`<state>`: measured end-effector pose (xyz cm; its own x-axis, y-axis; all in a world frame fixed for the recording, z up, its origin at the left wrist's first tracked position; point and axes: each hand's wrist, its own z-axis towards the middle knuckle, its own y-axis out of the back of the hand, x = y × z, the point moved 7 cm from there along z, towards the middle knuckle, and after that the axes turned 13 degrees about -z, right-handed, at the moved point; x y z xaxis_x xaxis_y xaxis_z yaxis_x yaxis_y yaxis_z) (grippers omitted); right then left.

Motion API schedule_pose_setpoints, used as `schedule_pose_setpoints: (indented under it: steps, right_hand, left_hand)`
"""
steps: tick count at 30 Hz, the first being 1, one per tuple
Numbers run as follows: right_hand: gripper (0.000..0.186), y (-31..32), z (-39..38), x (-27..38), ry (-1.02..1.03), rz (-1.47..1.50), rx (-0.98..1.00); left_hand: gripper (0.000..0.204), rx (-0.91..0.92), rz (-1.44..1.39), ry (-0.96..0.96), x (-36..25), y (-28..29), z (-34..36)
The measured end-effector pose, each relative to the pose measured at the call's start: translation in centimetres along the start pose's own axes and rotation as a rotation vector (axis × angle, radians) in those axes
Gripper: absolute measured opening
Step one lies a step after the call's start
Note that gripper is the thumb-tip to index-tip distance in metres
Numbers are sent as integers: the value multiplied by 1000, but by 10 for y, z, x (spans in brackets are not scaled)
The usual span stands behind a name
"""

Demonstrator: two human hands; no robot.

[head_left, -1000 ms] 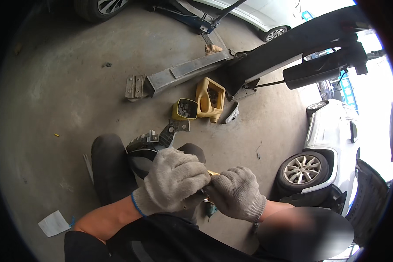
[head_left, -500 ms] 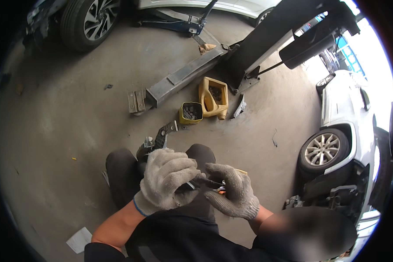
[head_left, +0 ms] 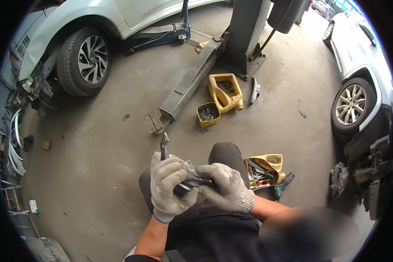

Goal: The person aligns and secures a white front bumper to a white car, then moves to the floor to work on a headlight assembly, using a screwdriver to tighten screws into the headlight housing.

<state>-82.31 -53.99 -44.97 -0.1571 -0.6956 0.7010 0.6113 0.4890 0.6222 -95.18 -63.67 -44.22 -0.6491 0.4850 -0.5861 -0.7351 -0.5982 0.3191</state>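
Observation:
Both my hands wear pale knitted work gloves and meet above my lap. My left hand [head_left: 171,185] is closed around a dark bracket-like car part [head_left: 189,178]. One arm of the part, with a pale tip, sticks up beyond the left fingers; much of the rest is hidden by the gloves. My right hand [head_left: 226,187] pinches the part's dark right end between thumb and fingers. Just right of my knee lies a cut-open yellow jug [head_left: 275,160] filled with hand tools, and against it rests a teal power tool [head_left: 284,185].
Ahead stand a yellow square tub [head_left: 208,120] of small metal parts and another cut-open yellow jug [head_left: 238,94]. A lift arm [head_left: 192,81] runs to a grey post [head_left: 248,37]. White cars with exposed wheels [head_left: 92,59] flank the floor; loose car parts [head_left: 339,180] lie at right.
The view has swung, bringing the tool-filled jug and power tool into sight. My right hand has moved closer to the left, and the bracket-like part is turned more upright.

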Motion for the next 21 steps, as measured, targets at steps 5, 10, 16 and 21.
schedule_pose_setpoints:
  steps: [5,10,16,21]
  right_hand:
    - [49,-20,22,-5,6,-93,48]
    - [58,-64,24,-32,-113,-288,118]
    - [70,-128,18,-78,-196,-237,300]
    - [68,-123,37,-84,-176,-154,470]
  left_hand:
    - [48,-61,-39,120,27,25,-10]
    - [54,-254,-132,336,65,57,-22]
    - [54,-412,-128,574,80,48,-14]
    - [52,-414,-14,549,81,49,-16]
